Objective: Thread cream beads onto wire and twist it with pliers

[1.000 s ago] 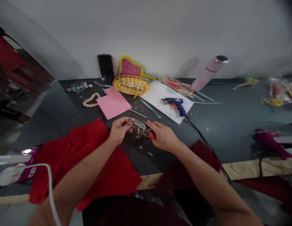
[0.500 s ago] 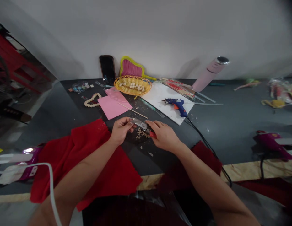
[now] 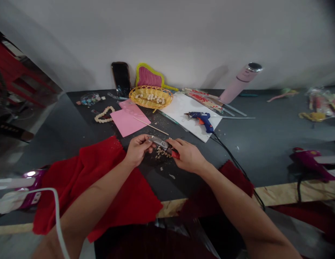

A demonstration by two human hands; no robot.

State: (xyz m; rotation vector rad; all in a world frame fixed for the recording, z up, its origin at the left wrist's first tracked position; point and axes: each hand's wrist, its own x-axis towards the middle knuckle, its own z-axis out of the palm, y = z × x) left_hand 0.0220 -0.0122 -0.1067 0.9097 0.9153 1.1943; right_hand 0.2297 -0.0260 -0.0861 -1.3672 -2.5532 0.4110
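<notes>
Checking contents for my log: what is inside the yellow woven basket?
The yellow basket holds small pale bead-like pieces, loosely scattered. Its near wall hides the part of the floor just behind it.

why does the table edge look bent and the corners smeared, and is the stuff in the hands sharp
Head view: wide-lens distortion bows the table and smears the corners; light is soft, the pink bottle shadowing the wall; the cutters between left hand and right hand are small but fairly sharp.
</notes>
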